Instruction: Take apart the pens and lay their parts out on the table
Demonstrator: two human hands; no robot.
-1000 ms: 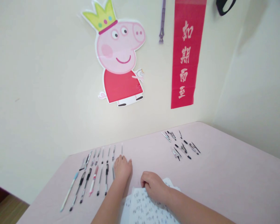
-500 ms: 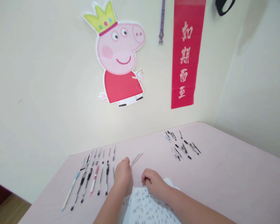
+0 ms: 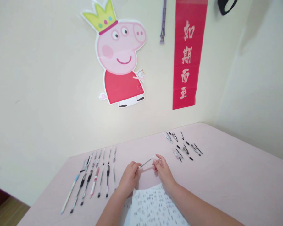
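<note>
My left hand (image 3: pixel 130 175) pinches the near end of a slender pen (image 3: pixel 146 162) that has a dark refill and a pale far end. The pen slants up to the right above the tabletop. At that pale end, the thumb and forefinger of my right hand (image 3: pixel 162 169) close around the tip. Beneath my wrists lie sheets of paper (image 3: pixel 153 204) covered in handwriting. Left of my left hand, several pens are laid out in two rows, among them a pink pen (image 3: pixel 94 183), a black-gripped pen (image 3: pixel 107 180) and a long pale-blue pen (image 3: pixel 70 194).
A loose group of pen parts (image 3: pixel 185 150), with barrels, caps and refills, lies on the pink tabletop (image 3: pixel 226 175) at the back right. The wall behind carries a cartoon pig cutout (image 3: pixel 122 62) and a red banner (image 3: pixel 188 56).
My right hand has lifted off the paper and moved up to the pen's far end. My left hand has shifted slightly right with the pen, which now lies at a flatter angle.
</note>
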